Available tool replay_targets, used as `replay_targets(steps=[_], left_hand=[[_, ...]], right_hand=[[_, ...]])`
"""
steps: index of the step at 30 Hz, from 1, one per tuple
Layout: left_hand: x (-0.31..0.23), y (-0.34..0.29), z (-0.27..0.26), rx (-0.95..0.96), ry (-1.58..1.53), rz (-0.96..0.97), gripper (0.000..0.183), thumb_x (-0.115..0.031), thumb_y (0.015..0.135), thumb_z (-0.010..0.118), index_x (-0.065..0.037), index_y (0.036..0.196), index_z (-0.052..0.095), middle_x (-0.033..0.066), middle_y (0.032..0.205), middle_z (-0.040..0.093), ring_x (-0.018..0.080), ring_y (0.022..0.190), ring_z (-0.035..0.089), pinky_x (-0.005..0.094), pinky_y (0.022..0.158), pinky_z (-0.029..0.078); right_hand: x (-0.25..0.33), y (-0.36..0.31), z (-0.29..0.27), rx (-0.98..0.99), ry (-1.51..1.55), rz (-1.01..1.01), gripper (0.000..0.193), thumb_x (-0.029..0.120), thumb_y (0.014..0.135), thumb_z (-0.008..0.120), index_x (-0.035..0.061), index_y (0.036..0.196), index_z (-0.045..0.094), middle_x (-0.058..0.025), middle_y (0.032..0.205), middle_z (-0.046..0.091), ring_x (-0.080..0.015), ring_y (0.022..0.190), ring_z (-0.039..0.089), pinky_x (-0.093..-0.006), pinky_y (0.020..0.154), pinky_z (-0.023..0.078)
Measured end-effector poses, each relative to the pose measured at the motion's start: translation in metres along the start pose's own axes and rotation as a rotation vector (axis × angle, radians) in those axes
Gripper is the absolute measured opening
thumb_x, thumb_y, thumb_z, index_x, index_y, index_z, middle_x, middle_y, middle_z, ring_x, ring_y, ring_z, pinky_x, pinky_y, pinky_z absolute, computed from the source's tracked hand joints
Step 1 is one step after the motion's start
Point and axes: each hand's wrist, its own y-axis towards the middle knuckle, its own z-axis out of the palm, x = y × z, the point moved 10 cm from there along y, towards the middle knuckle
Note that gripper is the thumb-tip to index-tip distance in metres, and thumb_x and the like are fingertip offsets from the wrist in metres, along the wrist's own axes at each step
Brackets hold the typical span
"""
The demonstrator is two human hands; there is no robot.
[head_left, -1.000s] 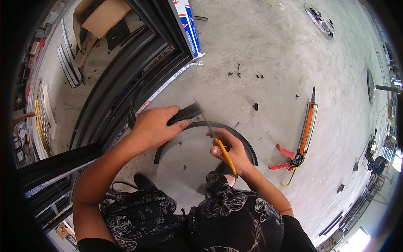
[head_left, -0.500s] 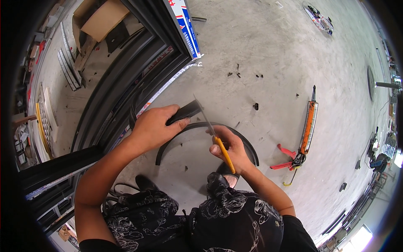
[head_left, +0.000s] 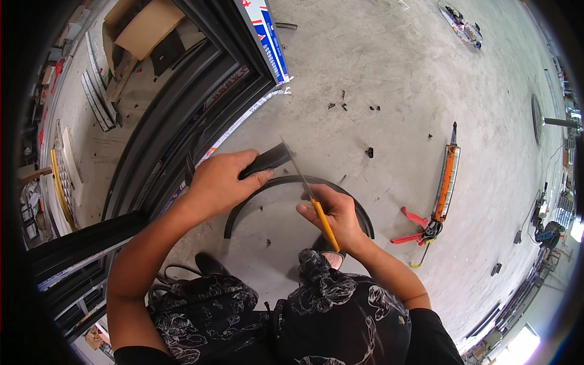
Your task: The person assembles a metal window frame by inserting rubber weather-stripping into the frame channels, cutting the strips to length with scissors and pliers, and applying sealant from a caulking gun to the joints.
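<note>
My left hand is closed around a black rubber-like strip, thumb on the near side, its free end pointing right. A black loop, perhaps the same strip, shows behind that hand; how they join is hidden. In my right hand are scissors with yellow handles, seen nearly edge-on. Their thin metal blades point up and left, crossing at the strip's end; whether they touch it I cannot tell. Beneath both hands a curved black strip arcs over the concrete floor.
At left stands a large dark frame with blue-and-white film on its edge. A caulking gun with an orange tube and red handles lies to the right. Small black scraps dot the floor. A cardboard box sits behind the frame.
My right thumb has shifted slightly left and up on the scissors, and the fingers have moved a little. The strip and my left hand stay almost in place.
</note>
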Motion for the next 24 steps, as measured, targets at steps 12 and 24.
replay_targets(steps=[12, 24], left_hand=[[0.007, -0.002, -0.003, 0.042, -0.173, -0.03, 0.041, -0.039, 0.09, 0.066, 0.0, 0.103, 0.065, 0.009, 0.08, 0.063, 0.0145, 0.074, 0.058, 0.0308, 0.068, 0.048], [0.016, -0.003, -0.006, 0.103, -0.256, -0.073, 0.039, -0.035, 0.091, 0.067, 0.0, 0.106, 0.065, 0.0048, 0.08, 0.061, 0.0108, 0.076, 0.055, 0.0289, 0.069, 0.047]], right_hand=[[-0.026, 0.006, -0.039, -0.09, 0.12, 0.133, 0.043, 0.031, 0.085, 0.078, 0.0016, 0.11, 0.059, 0.0007, 0.074, 0.05, -0.0097, 0.069, 0.046, -0.0252, 0.062, 0.042], [-0.014, 0.011, 0.002, 0.217, 0.198, 0.185, 0.058, 0.044, 0.084, 0.077, 0.0036, 0.119, 0.056, 0.0005, 0.078, 0.046, -0.0098, 0.073, 0.042, -0.0251, 0.067, 0.04]])
